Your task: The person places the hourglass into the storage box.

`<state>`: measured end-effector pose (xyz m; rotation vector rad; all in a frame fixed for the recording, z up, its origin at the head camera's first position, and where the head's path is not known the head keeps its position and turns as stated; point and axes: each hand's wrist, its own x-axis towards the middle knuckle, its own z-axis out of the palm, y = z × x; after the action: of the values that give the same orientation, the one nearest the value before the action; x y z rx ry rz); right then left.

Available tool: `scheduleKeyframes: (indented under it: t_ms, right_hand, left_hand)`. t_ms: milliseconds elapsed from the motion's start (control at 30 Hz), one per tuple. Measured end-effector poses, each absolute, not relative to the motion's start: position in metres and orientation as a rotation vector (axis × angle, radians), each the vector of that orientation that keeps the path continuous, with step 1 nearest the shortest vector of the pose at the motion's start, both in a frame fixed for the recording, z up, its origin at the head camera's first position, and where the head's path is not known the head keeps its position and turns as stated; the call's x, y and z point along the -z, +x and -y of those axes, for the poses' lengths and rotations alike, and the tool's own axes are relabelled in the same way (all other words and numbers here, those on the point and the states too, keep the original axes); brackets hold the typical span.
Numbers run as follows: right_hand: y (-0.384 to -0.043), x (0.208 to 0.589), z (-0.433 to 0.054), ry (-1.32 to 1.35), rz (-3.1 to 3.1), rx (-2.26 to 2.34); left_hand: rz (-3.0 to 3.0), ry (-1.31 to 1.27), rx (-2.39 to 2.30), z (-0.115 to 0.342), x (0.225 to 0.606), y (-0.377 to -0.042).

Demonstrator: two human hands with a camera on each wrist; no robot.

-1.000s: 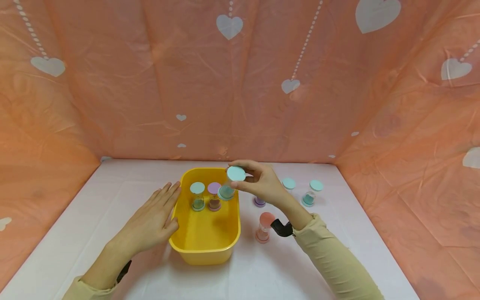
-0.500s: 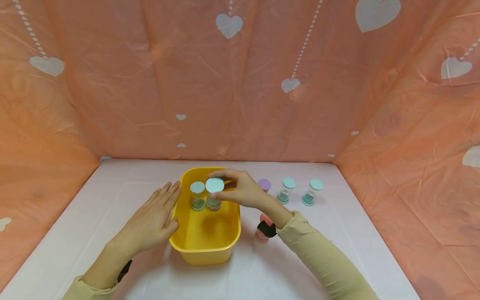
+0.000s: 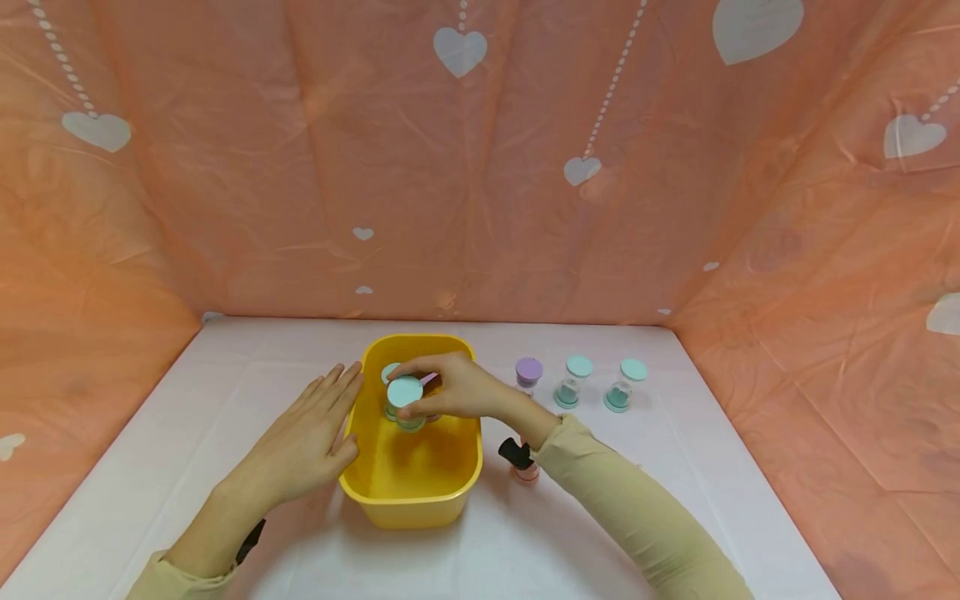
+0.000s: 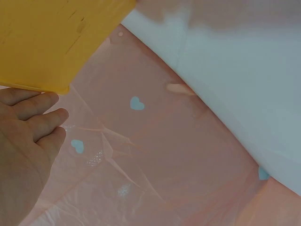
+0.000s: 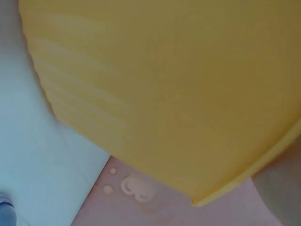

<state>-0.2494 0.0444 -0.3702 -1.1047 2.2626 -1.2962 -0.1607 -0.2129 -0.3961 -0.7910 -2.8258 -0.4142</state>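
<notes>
In the head view my right hand (image 3: 453, 387) reaches over the right rim of the yellow tub (image 3: 411, 500) and pinches a mint-capped hourglass (image 3: 406, 390) between thumb and fingers, inside the tub. Behind it, another mint-capped hourglass (image 3: 388, 372) and a purple-capped one (image 3: 429, 378) stand in the tub, both mostly hidden. My left hand (image 3: 303, 437) lies with straight fingers against the tub's left rim. In the left wrist view those fingers (image 4: 44, 106) touch the yellow wall (image 4: 56, 42). The tub's side (image 5: 155, 94) fills most of the right wrist view, hiding the held hourglass there.
Right of the tub, on the white table (image 3: 637, 492), stand a purple hourglass (image 3: 528, 371) and two mint ones, one nearer (image 3: 573, 381) and one farther right (image 3: 626, 385). A pink hourglass (image 3: 527, 474) is partly covered by my right wrist's black strap. Orange sheeting (image 3: 480, 208) walls the table.
My right hand has carried the mint-capped hourglass leftward and down into the tub, in front of those standing there. My left hand stays at the rim.
</notes>
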Motion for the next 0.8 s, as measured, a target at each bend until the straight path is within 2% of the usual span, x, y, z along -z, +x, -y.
scheduleKeyframes:
  t_ms: [633,800]
  right_hand:
    - [-0.268,0.373,-0.022,-1.232,-2.44,0.897]
    - [-0.27,0.375,-0.018,-1.192,-2.405,0.899]
  left_hand:
    - [2.826,-0.789,0.41,0.213,0.396,-0.161]
    - [2.824,-0.794,0.407,0.212,0.396,-0.162]
